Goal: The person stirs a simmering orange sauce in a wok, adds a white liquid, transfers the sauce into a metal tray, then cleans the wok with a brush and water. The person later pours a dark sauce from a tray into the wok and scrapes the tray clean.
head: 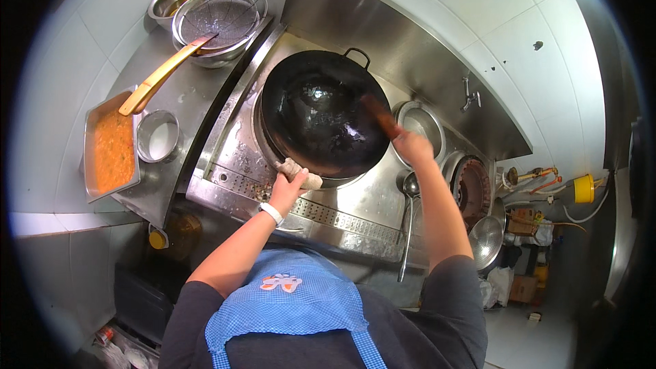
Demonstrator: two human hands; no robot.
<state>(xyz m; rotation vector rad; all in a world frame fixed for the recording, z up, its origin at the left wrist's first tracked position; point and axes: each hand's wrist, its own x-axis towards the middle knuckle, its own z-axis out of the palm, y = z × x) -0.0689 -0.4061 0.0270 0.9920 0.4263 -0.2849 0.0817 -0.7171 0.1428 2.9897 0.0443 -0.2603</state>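
A large black wok (312,113) sits on the stove's ring, its inside wet and shiny, with a loop handle on the far side. At its near rim, my left hand (288,192) grips a folded cloth (302,177); the cloth covers whatever part of the wok lies under it. My right hand (414,148) is closed around a reddish-brown tool (382,118), blurred by motion, perhaps a wok brush. The tool's end reaches over the wok's right side; whether it touches the metal I cannot tell.
Left, a steel counter (192,92) bears a tray of orange sauce (111,146), a pot of white contents (158,136) and a wood-handled strainer (218,18) over a bowl. Right stand a round metal pot (423,125), a ladle (408,215), another burner (469,187) and a perforated strainer (485,243).
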